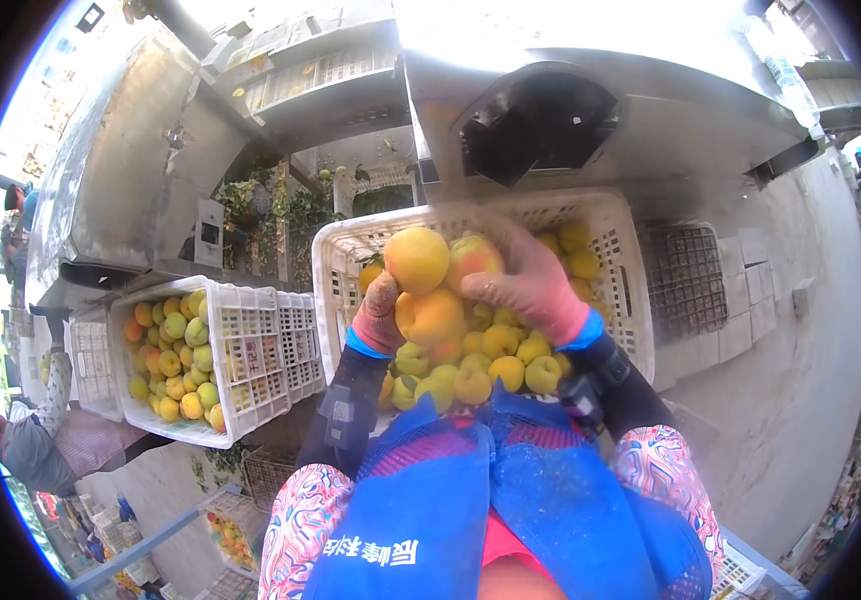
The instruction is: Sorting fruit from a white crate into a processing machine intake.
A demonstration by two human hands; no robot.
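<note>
Both my hands wear pinkish gloves with blue cuffs and are over a white plastic crate (638, 300) of peaches. My left hand (379, 312) is closed at the side of a large yellow-orange peach (417, 260), with another peach (429, 318) just below it. My right hand (536, 285), slightly blurred, curls its thumb and fingers around a red-blushed peach (473, 260). The held peaches sit close together above the crate's load. Smaller yellow and greenish peaches (501, 341) fill the crate below; my fingers' far sides are hidden.
A second white crate (251, 350) full of yellow-green peaches stands at left, near another person (61, 445). Metal machinery (131, 150) and a dark opening (536, 125) lie beyond my crate. A dark wire crate (686, 275) stands at right, beside pale blocks (751, 300).
</note>
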